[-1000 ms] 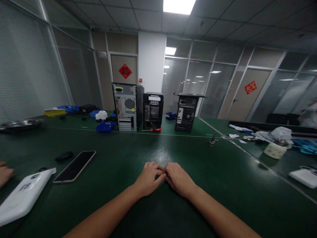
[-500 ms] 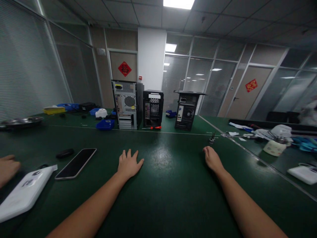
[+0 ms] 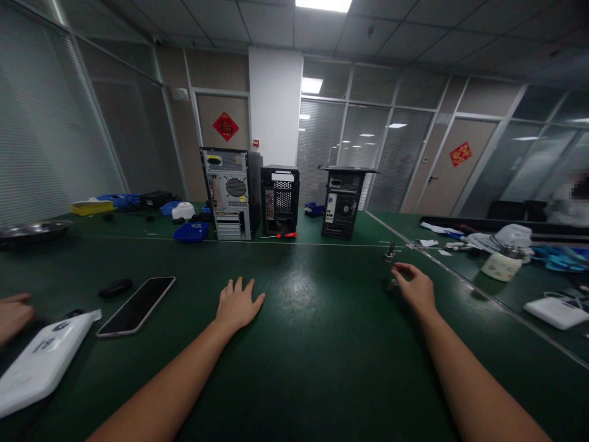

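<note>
On the near half of a green desk (image 3: 294, 374), the left hand (image 3: 237, 303) lies palm down, fingers spread, gripping nothing. Toward the right edge, the right hand (image 3: 415, 287) curls its thumb and fingers beside a small dark shape (image 3: 392, 285); whether it grasps anything is unclear. Just beyond, a small metal piece (image 3: 389, 255) stands upright, silvery at its broad foot, darker at its narrow top, apparently untouched: handling looks barely begun. Computer cases (image 3: 230, 202) stand toward the far edge.

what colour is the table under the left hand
The table is dark green, shown best in the head view.
</note>
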`<action>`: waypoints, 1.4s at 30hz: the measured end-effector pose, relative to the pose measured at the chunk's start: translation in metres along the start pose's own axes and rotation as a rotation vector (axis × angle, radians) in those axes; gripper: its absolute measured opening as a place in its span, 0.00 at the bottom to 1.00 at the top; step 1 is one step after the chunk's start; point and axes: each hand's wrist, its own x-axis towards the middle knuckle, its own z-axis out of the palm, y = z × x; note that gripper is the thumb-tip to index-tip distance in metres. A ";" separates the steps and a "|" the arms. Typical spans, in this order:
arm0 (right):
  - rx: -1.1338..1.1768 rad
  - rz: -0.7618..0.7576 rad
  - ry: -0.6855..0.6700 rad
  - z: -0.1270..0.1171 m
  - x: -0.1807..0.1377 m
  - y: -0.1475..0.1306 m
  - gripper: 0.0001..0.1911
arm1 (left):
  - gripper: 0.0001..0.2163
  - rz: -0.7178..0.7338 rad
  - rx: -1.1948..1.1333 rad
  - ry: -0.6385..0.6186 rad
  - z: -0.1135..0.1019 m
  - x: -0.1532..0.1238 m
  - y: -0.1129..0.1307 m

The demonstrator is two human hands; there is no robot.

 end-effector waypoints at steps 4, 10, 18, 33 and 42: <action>-0.125 0.002 -0.032 -0.015 0.001 0.008 0.22 | 0.37 0.009 -0.002 -0.007 0.001 0.001 -0.001; -0.249 0.036 -0.141 -0.015 0.003 0.017 0.22 | 0.37 0.000 0.004 0.001 0.000 -0.001 0.000; -0.224 0.033 -0.179 -0.011 0.002 0.016 0.24 | 0.37 0.007 0.016 0.009 0.001 0.000 -0.001; -0.173 0.056 -0.186 -0.005 -0.002 0.014 0.25 | 0.37 -0.002 -0.008 -0.012 -0.003 -0.002 0.000; -0.141 0.025 -0.179 -0.003 -0.003 0.014 0.25 | 0.37 0.002 -0.005 -0.033 -0.005 -0.003 0.000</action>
